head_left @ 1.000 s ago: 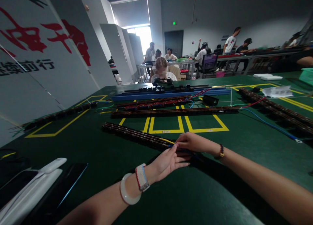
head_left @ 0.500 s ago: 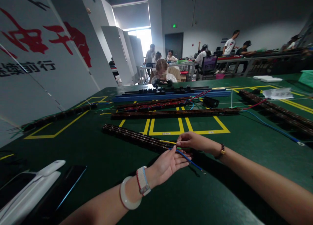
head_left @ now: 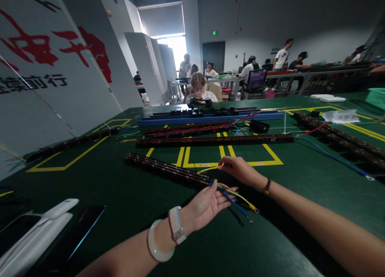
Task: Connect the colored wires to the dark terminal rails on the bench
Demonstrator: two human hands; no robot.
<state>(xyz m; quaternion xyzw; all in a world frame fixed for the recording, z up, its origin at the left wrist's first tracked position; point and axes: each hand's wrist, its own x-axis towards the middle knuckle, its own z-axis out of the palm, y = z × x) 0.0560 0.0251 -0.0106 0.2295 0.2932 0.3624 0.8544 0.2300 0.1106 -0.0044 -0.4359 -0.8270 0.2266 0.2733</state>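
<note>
A long dark terminal strip lies at a slant on the green table, its near end at my hands. My left hand is palm up under that end, its thumb pressed on the wires and its other fingers stretched out. A blue wire and a yellow-green wire with a ring lug run across the fingers. My right hand is just above and beyond, pinching a yellow wire that rises in a curve from the strip. The yellow wire's far end is hidden by the right hand.
Beyond lie another long strip, a bundle of red wires and blue rails. More strips are on the right. A dark flat device is at near left. A person sits across the table.
My right hand has lifted slightly, bending the yellow wire upward. The yellow-green wire with its ring lug now lies extended past my left fingers. My left hand has barely moved.
</note>
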